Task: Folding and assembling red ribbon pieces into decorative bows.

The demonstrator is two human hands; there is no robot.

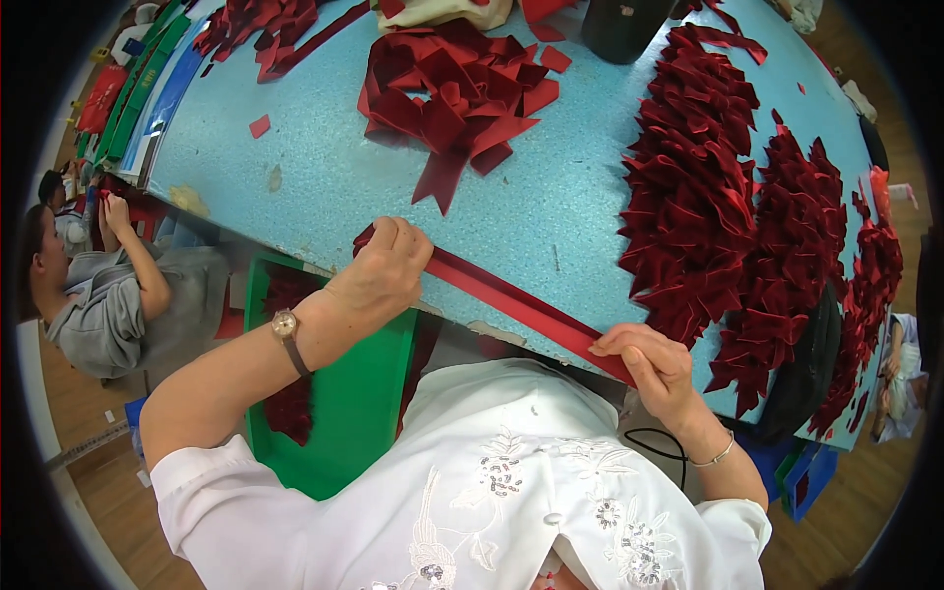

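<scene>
A long red ribbon point(516, 297) is stretched between my two hands along the near edge of the blue table point(551, 177). Its one end bunches dark red in the closed fingers of my left hand point(388, 261). Thumb and fingers of my right hand point(649, 364) pinch the other end, lower and to the right. Beyond my hands lies a loose tangle of dark red ribbon strips point(462, 98). Right of it, long rows of folded dark red velvet pieces point(693, 177) are heaped on the tabletop.
A green bin point(344, 403) with dark red pieces stands below the table edge at my left. A black cylindrical container point(621, 28) is at the far side. Another person point(108, 285) sits at the left, hands raised. A black object point(808, 369) sits among the rows at right.
</scene>
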